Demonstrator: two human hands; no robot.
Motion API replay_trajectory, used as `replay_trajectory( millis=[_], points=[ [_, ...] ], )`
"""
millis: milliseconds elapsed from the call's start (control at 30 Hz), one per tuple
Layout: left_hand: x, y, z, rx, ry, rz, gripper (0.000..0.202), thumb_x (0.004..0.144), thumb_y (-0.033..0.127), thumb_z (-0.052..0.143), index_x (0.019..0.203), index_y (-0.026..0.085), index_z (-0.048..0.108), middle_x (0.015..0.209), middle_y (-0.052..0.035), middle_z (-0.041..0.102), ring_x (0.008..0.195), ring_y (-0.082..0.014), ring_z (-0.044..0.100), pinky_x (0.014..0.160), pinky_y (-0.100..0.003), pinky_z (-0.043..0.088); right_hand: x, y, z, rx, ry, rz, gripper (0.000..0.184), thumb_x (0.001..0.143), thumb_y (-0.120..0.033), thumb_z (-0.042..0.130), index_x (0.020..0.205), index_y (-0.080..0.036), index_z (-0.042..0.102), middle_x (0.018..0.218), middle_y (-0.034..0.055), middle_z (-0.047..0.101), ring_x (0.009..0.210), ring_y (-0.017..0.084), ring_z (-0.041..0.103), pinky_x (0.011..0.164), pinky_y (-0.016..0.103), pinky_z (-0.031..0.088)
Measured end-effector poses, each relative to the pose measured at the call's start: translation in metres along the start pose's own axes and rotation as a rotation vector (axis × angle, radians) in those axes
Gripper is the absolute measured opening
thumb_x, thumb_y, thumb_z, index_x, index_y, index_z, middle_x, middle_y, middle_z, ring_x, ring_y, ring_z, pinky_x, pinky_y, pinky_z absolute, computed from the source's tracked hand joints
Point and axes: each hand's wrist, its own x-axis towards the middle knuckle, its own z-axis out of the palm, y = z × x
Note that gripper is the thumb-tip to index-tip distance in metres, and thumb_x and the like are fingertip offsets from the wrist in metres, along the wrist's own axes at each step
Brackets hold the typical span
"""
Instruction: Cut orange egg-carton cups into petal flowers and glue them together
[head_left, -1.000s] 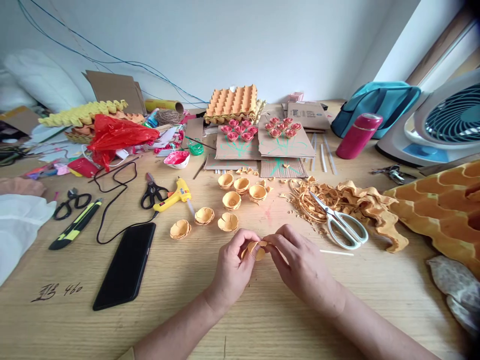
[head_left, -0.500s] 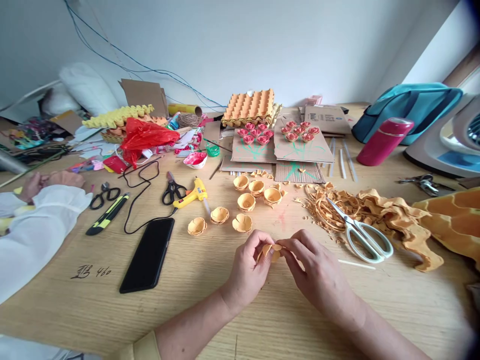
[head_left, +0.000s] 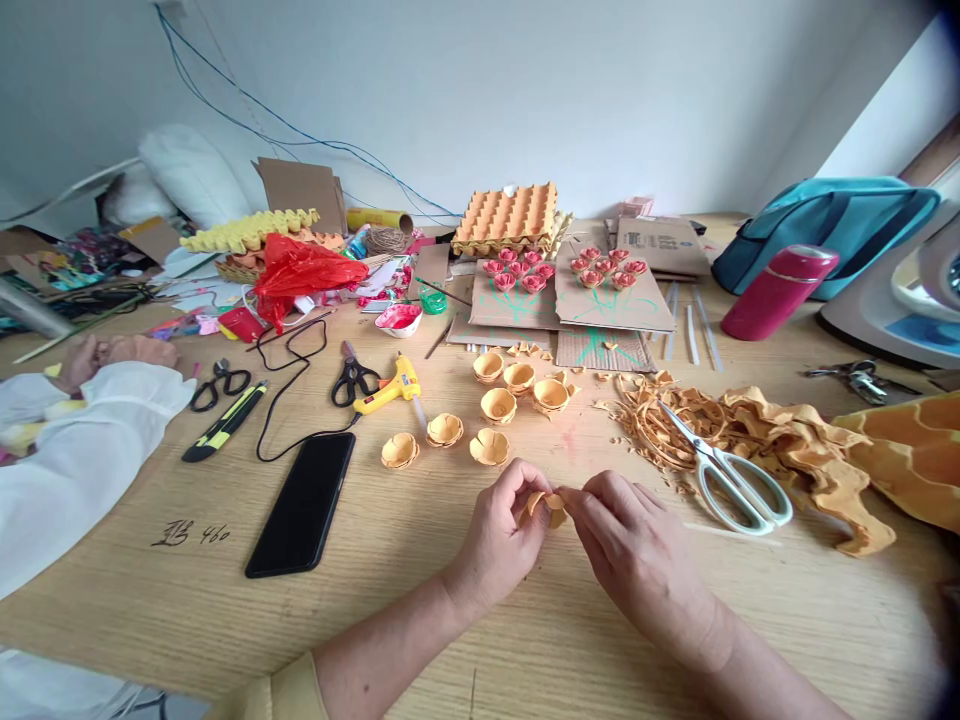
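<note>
My left hand (head_left: 501, 535) and my right hand (head_left: 630, 545) meet just above the wooden table (head_left: 465, 620), both pinching a small orange egg-carton flower piece (head_left: 546, 503) between their fingertips. Just beyond my hands lie three flat orange carton flowers (head_left: 444, 430) in a row, and behind them several orange carton cups (head_left: 519, 385). A yellow glue gun (head_left: 390, 388) lies left of the cups. White-handled scissors (head_left: 731, 470) rest on a heap of orange carton scraps (head_left: 757, 430) to my right.
A black phone (head_left: 304, 503), black scissors (head_left: 352, 372), a yellow-black utility knife (head_left: 223, 434) and a black cable (head_left: 289, 385) lie left. Another person's white sleeve (head_left: 71, 470) rests at the left edge. Cardboard with red flowers (head_left: 566, 285), an egg tray (head_left: 510, 215), a red bottle (head_left: 776, 290) and a teal bag (head_left: 825, 225) stand behind.
The view has swung left, bringing another person's sleeve and hand into sight. My hands stay together on the orange piece, fingers shifting slightly around it.
</note>
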Motion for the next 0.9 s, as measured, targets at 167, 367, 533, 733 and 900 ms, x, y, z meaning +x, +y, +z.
replay_trajectory(
  millis=[167, 367, 533, 733, 900],
  points=[
    [0.0034, 0.0034, -0.0036, 0.185, -0.025, 0.034, 0.02, 0.084, 0.008, 0.055, 0.1, 0.02, 0.058, 0.089, -0.0015, 0.069, 0.075, -0.0142, 0.063, 0.07, -0.024, 0.049, -0.0004, 0.0024, 0.0051, 0.186, -0.026, 0.169, 0.018, 0.102, -0.021, 0.046, 0.1, -0.019, 0.064, 0.088, 0.0049, 0.06, 0.07, 0.016, 0.058, 0.065, 0.028, 0.046],
    [0.0056, 0.0, -0.0046, 0.25, 0.064, 0.038, 0.02, 0.088, 0.01, 0.052, 0.102, 0.02, 0.062, 0.097, -0.0046, 0.071, 0.088, -0.0183, 0.066, 0.082, -0.029, 0.051, -0.0024, 0.0034, 0.0048, 0.354, -0.044, 0.327, 0.013, 0.099, -0.02, 0.051, 0.102, -0.019, 0.063, 0.091, 0.0042, 0.061, 0.067, 0.014, 0.061, 0.06, 0.026, 0.048],
    [0.0031, 0.0013, -0.0027, 0.211, -0.003, 0.011, 0.029, 0.09, 0.01, 0.049, 0.115, 0.02, 0.058, 0.109, -0.0077, 0.068, 0.098, -0.0202, 0.065, 0.088, -0.032, 0.051, -0.0009, 0.0007, 0.0047, 0.429, -0.084, 0.387, 0.017, 0.098, -0.018, 0.05, 0.106, -0.021, 0.065, 0.091, 0.0033, 0.06, 0.065, 0.014, 0.061, 0.061, 0.026, 0.048],
    [-0.0019, 0.0021, 0.0024, 0.208, -0.076, 0.048, 0.036, 0.086, 0.006, 0.05, 0.119, 0.019, 0.055, 0.114, -0.0087, 0.064, 0.105, -0.0199, 0.062, 0.093, -0.033, 0.052, -0.0007, 0.0005, 0.0054, 0.363, -0.12, 0.386, 0.017, 0.098, -0.017, 0.05, 0.102, -0.022, 0.066, 0.09, 0.0027, 0.059, 0.068, 0.015, 0.059, 0.063, 0.026, 0.046],
    [-0.0041, 0.0005, 0.0037, 0.165, -0.063, 0.002, 0.036, 0.086, 0.017, 0.061, 0.121, 0.019, 0.054, 0.116, -0.0097, 0.064, 0.102, -0.021, 0.064, 0.088, -0.033, 0.055, -0.0017, -0.0003, 0.0059, 0.264, -0.115, 0.336, 0.016, 0.099, -0.018, 0.05, 0.101, -0.023, 0.065, 0.089, 0.0025, 0.059, 0.069, 0.015, 0.059, 0.063, 0.027, 0.043]
  ],
)
